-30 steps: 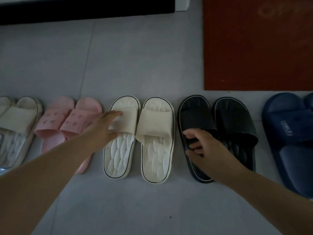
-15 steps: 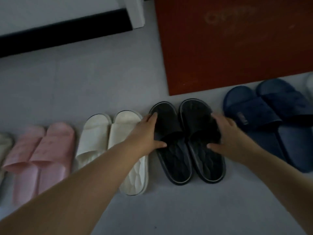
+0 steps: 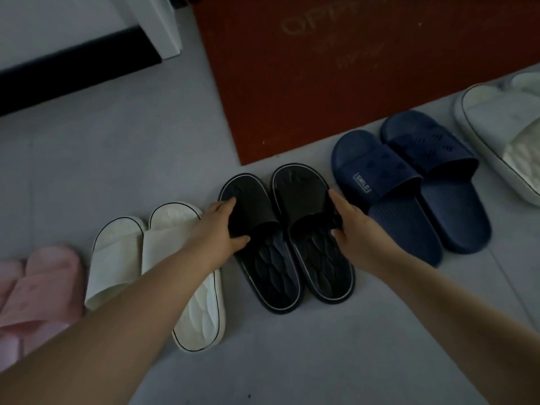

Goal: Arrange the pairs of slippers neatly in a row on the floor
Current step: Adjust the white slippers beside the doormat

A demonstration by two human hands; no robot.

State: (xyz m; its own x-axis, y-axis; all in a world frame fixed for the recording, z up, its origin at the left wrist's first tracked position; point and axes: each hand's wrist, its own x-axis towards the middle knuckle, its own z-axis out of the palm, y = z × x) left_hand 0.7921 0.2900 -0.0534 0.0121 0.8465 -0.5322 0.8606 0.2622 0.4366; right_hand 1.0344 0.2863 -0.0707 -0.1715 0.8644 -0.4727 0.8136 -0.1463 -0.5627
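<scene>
The pair of black slippers lies on the grey floor in the middle of the frame, the two soles side by side and touching along their inner edges, toes pointing toward the top of the frame. Both have a thin pale line round the rim. The left hand grips the strap of the slipper on the left side of the pair, fingers laid over the strap's outer part and thumb hooked under its near edge. The right hand holds the strap of the other black slipper in the same way from its outer side, fingers curled over the top and thumb at the near edge. Whether the soles rest fully on the floor or are slightly raised cannot be told.

To the lower left, just beside the black pair, lies a pair of white slippers, partly covered by the left forearm. Further toward the left edge is a pair of pink slippers, cut off by the frame. To the right of the black pair lies a pair of navy slippers, angled a little, one strap bearing a small label that reads SMILE. At the right edge a pale slipper shows in part.

A red mat fills the upper middle and right of the frame, its near corner just above the black pair. A black skirting board runs across the upper left.
</scene>
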